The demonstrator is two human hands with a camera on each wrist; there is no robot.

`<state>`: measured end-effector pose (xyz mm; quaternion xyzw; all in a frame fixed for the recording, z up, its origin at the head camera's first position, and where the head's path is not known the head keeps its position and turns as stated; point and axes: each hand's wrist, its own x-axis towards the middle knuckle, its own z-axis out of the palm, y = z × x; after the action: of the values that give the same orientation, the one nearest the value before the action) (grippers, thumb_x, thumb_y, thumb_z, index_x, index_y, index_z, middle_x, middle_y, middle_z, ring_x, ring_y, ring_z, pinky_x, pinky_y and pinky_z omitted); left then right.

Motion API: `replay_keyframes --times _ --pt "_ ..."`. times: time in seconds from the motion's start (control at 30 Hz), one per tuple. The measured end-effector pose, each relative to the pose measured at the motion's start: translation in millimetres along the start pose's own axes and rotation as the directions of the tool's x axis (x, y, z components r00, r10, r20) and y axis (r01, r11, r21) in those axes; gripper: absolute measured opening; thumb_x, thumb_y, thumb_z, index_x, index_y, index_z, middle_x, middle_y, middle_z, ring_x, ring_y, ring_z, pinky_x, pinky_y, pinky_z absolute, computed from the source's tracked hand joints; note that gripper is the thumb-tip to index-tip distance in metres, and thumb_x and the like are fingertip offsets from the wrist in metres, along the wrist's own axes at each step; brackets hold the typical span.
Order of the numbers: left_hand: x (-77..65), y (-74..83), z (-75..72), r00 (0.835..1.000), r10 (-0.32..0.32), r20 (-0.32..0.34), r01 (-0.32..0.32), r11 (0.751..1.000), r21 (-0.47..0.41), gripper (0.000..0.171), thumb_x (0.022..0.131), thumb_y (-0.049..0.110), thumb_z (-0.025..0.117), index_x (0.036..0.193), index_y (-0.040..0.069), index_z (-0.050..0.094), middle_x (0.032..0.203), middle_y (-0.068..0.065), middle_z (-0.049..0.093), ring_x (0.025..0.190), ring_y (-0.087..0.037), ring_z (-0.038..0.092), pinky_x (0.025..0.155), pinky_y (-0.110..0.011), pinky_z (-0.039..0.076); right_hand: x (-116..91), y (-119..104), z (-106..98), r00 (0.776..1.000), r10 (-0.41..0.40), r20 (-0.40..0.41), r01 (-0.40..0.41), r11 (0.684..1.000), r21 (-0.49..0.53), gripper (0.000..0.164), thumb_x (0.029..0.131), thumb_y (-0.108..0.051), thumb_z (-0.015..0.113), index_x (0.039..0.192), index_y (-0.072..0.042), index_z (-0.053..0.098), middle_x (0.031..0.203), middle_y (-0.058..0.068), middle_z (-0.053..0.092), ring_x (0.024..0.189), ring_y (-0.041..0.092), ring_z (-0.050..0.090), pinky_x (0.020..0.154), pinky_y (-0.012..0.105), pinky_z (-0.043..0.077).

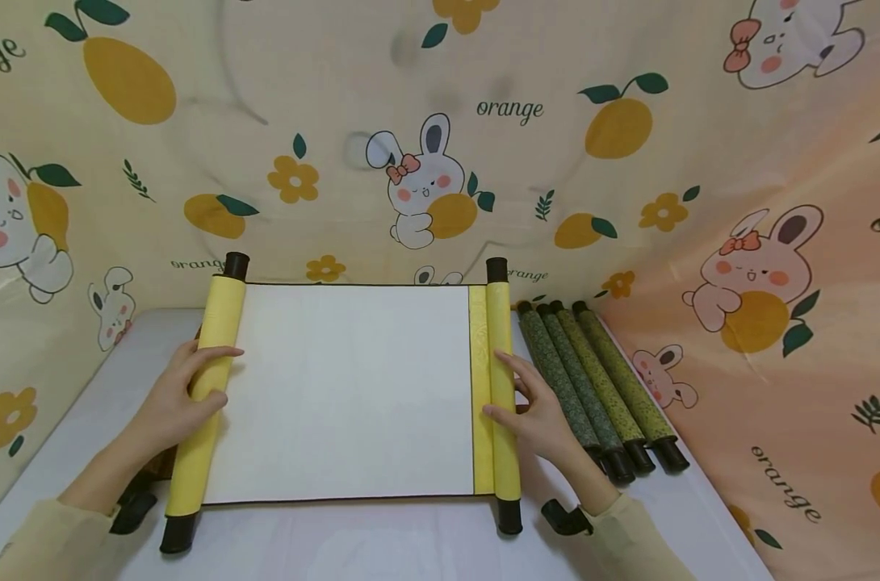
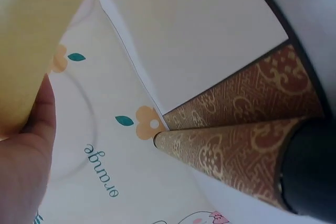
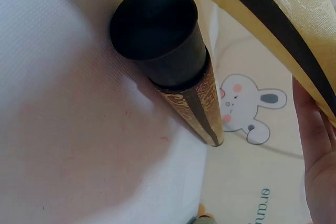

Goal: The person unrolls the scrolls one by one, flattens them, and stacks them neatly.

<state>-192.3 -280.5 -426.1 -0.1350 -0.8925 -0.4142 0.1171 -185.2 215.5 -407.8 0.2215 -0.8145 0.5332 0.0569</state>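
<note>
A yellow-edged hanging scroll (image 1: pixel 353 387) is spread between both hands, its white sheet blank. My left hand (image 1: pixel 182 395) grips the left yellow roller (image 1: pixel 211 379), thumb and forefinger showing on the near face. On the other side, my right hand (image 1: pixel 534 407) pinches the right roller (image 1: pixel 504 387), with a strip of yellow border beside it. Black knobs cap both rollers. Below the held scroll, a brown patterned roller (image 2: pixel 226 161) with a white sheet shows in the left wrist view. The right wrist view shows another brown patterned roller (image 3: pixel 191 106) with a black end, lying on the table.
Several rolled green scrolls (image 1: pixel 585 379) with black ends lie side by side on the white table (image 1: pixel 338 541), right of the right hand. Behind the table hangs a cloth (image 1: pixel 324 105) printed with rabbits and oranges, which also runs along the sides.
</note>
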Motion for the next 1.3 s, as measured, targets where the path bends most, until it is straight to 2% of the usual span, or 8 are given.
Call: replay_keyframes --times 0.27,0.37,0.47,0.53,0.83,0.97,1.17,1.3 --pt "-1.5 1.8 -5.4 1.000 -0.025 -0.013 0.024 0.999 -0.028 0.048 0.083 -0.007 0.052 0.127 0.011 0.055 0.136 -0.025 0.026 0.102 -0.039 0.035 0.063 -0.029 0.038 -2 1 -1 1.000 0.002 0.000 -0.002 1.000 0.013 0.076 0.081 -0.001 0.072 0.146 -0.009 0.035 0.148 0.009 0.031 0.111 0.036 0.055 0.067 0.036 0.056" --pt "-1.6 2.0 -3.9 0.999 -0.031 -0.020 0.031 0.999 -0.011 0.042 0.085 0.003 0.064 0.125 0.011 0.055 0.135 -0.025 0.027 0.102 -0.040 0.037 0.066 -0.033 0.040 -2 1 -1 1.000 0.005 -0.001 -0.005 1.000 0.015 0.076 0.081 0.000 0.072 0.146 -0.009 0.035 0.148 0.009 0.031 0.111 0.037 0.055 0.067 0.036 0.056" --pt "-1.9 1.0 -2.8 0.999 -0.041 -0.028 0.042 0.999 0.027 0.052 0.078 0.021 0.079 0.124 0.013 0.055 0.134 -0.024 0.028 0.102 -0.040 0.040 0.068 -0.038 0.042 -2 1 0 1.000 0.010 -0.003 -0.010 1.000 0.022 0.076 0.081 0.000 0.072 0.146 -0.009 0.035 0.148 0.009 0.030 0.111 0.038 0.054 0.067 0.036 0.056" --pt "-2.4 0.0 -3.1 0.999 -0.045 -0.028 0.047 0.998 0.049 0.059 0.073 0.026 0.083 0.124 0.014 0.054 0.134 -0.025 0.029 0.101 -0.041 0.041 0.068 -0.039 0.043 -2 2 0 1.000 0.011 -0.002 -0.011 1.000 0.028 0.075 0.081 0.000 0.072 0.146 -0.009 0.035 0.148 0.010 0.030 0.111 0.039 0.054 0.066 0.036 0.056" --pt "-2.1 -3.7 -7.3 0.999 -0.019 -0.029 0.021 0.998 0.054 0.052 0.078 0.007 0.076 0.125 0.012 0.054 0.134 -0.025 0.028 0.098 -0.038 0.041 0.067 -0.036 0.040 -2 2 1 1.000 0.004 -0.009 -0.004 1.000 0.028 0.075 0.081 0.001 0.072 0.146 -0.008 0.035 0.146 0.011 0.032 0.110 0.038 0.055 0.066 0.036 0.056" --pt "-2.2 -3.0 -9.7 0.999 -0.009 -0.037 0.011 0.998 0.063 0.053 0.077 0.003 0.074 0.126 0.012 0.054 0.134 -0.026 0.029 0.096 -0.038 0.041 0.066 -0.035 0.039 -2 1 0 1.000 0.003 -0.013 -0.002 0.999 0.032 0.075 0.081 0.002 0.072 0.146 -0.007 0.035 0.146 0.012 0.032 0.110 0.039 0.055 0.066 0.035 0.056" --pt "-2.5 -3.7 -15.1 0.998 -0.052 -0.037 0.055 0.995 0.082 0.056 0.077 0.001 0.072 0.128 0.013 0.053 0.137 -0.028 0.026 0.094 -0.038 0.042 0.062 -0.034 0.039 -3 0 -1 1.000 -0.010 -0.022 0.010 0.999 0.035 0.075 0.080 0.003 0.071 0.146 -0.006 0.035 0.146 0.014 0.032 0.110 0.041 0.055 0.065 0.036 0.056" --pt "-2.7 -6.1 -18.5 0.998 -0.018 -0.052 0.022 0.996 0.085 0.057 0.076 -0.001 0.072 0.128 0.011 0.053 0.136 -0.029 0.027 0.094 -0.039 0.042 0.062 -0.030 0.040 -4 2 -2 1.000 -0.002 -0.023 0.003 0.999 0.038 0.075 0.081 0.001 0.072 0.146 -0.008 0.035 0.147 0.014 0.031 0.111 0.041 0.054 0.066 0.036 0.056"
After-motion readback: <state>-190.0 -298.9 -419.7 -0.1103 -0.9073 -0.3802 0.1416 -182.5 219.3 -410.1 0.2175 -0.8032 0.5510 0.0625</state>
